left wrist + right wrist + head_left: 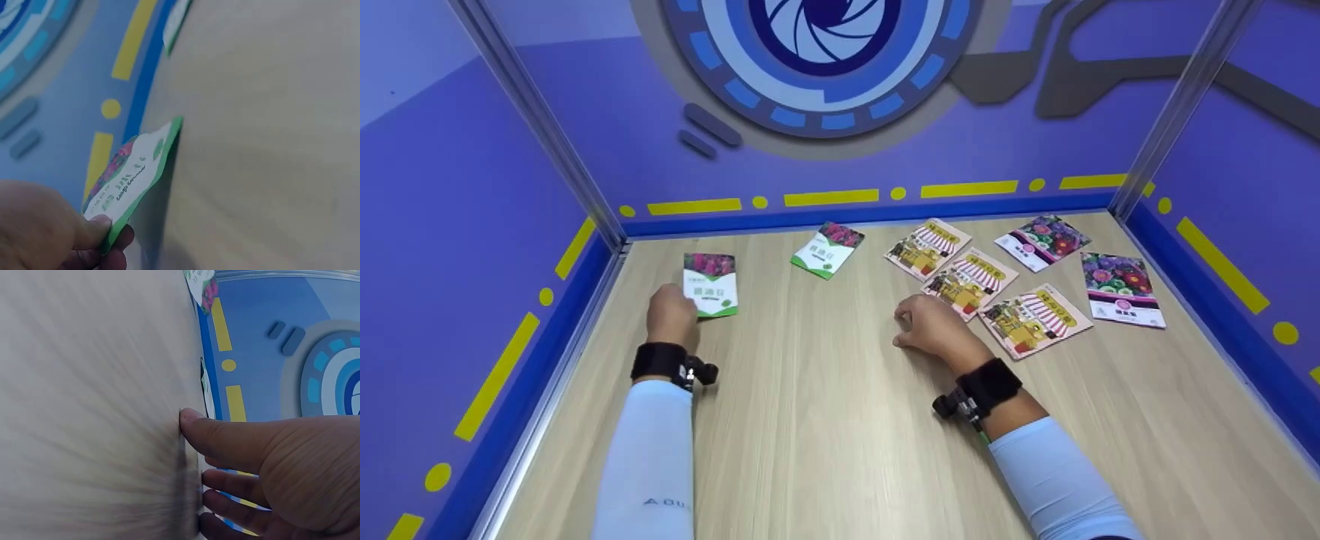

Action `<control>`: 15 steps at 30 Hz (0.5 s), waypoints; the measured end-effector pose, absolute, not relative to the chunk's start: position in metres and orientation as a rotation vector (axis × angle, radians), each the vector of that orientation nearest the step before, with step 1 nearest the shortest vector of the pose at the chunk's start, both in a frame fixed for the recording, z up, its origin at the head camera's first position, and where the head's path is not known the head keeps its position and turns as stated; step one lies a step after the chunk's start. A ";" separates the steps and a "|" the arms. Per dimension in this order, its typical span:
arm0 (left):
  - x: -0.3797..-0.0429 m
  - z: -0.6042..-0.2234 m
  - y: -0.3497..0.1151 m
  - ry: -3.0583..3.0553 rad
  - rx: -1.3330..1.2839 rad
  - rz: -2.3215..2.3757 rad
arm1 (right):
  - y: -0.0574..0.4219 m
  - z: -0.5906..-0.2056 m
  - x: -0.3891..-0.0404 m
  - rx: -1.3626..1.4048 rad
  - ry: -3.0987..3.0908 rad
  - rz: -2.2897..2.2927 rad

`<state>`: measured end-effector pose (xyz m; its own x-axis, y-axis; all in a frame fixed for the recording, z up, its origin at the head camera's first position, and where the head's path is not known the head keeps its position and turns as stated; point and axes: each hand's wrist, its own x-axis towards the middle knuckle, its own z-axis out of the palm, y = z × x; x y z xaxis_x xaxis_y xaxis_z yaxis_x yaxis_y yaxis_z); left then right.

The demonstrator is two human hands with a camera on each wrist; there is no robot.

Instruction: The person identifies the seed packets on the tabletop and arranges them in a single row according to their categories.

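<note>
My left hand (671, 319) pinches the lower left edge of a flower seed packet (711, 285), white and green with pink blooms. In the left wrist view the thumb lies over the packet (132, 174), with fingertips under it; its far end is raised off the table. My right hand (934, 330) is low over the table, just in front of pink packets with striped awnings. Its fingers are loosely bent, thumb apart, nothing held, as the right wrist view shows. The nearest awning packet (971, 281) is partly hidden behind that hand.
Another green-and-white packet (828, 250) lies near the back wall. Two more awning packets, one farther back (928, 250) and one to the right (1039, 322), flank the middle one. Two purple-flower packets (1042, 241) lie at the right. Walls border the wooden table (825, 420) at the back and sides.
</note>
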<state>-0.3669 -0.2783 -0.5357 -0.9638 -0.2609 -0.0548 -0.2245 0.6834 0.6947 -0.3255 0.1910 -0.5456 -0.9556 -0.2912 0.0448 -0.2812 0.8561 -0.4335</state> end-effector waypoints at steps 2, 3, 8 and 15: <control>-0.365 -0.539 -0.287 -2.865 0.389 -1.026 | 0.190 -0.546 -0.325 -0.468 3.008 -0.687; -0.365 -0.540 -0.291 -2.874 0.373 -0.945 | 0.190 -0.546 -0.325 -0.472 3.011 -0.684; -0.364 -0.546 -0.301 -2.864 0.370 -0.789 | 0.190 -0.546 -0.325 -0.498 3.026 -0.675; -0.365 -0.551 -0.297 -2.841 0.357 -0.666 | 0.192 -0.546 -0.323 -0.491 3.013 -0.705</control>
<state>-0.3654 -0.2969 -0.5506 -0.9505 -0.2778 0.1392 -0.1869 0.8691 0.4580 -0.3233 0.1921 -0.5456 -0.9509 -0.3032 0.0625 -0.2995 0.8497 -0.4339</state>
